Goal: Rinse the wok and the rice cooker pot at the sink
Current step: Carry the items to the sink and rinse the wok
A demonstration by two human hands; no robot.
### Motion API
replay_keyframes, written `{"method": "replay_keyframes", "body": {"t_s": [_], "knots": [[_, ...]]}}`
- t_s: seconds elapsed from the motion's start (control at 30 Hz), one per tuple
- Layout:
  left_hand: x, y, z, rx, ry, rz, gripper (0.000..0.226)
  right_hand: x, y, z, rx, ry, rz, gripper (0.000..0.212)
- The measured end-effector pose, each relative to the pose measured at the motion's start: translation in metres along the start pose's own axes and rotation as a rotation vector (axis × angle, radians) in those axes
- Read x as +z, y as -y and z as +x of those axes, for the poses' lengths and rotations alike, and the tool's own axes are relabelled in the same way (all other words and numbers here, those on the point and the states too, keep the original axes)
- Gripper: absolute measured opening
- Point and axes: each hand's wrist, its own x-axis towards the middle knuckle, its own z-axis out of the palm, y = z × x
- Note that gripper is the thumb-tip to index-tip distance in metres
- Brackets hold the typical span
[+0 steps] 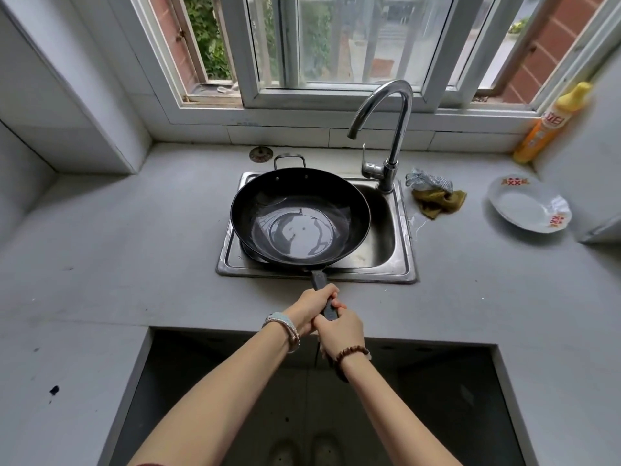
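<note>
I am holding the wok (299, 216) over the left part of the sink (407, 237) in the desk (134, 250), my left hand (311, 306) gripping its handle (318, 280) and my right hand (340, 327) gripping just behind, the two hands touching. The tap (391, 122) is standing at the sink's back right.

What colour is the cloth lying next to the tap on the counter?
The cloth is mustard yellow-brown, with a blue-and-white checked rag bunched behind it, seen in the head view.
</note>
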Motion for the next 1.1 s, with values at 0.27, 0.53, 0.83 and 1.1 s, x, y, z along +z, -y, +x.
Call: {"method": "replay_keyframes", "body": {"t_s": [0.27, 0.53, 0.83, 1.1], "knots": [[-0.001, -0.001, 0.0, -0.008, 0.035, 0.048, 0.025, -0.005, -0.002, 0.003, 0.036, 0.061, 0.031, 0.017], [0.005, 0.005, -0.004, 0.052, -0.016, 0.028, 0.016, -0.011, -0.001, 0.008, 0.076, 0.128, -0.025, 0.015], [0.001, 0.006, -0.008, 0.113, -0.029, 0.108, 0.025, -0.02, -0.006, 0.01, 0.021, 0.234, -0.083, 0.032], [-0.008, 0.005, -0.03, 0.196, -0.13, 0.304, 0.02, -0.02, -0.005, 0.003, -0.061, 0.231, -0.135, 0.045]]}}
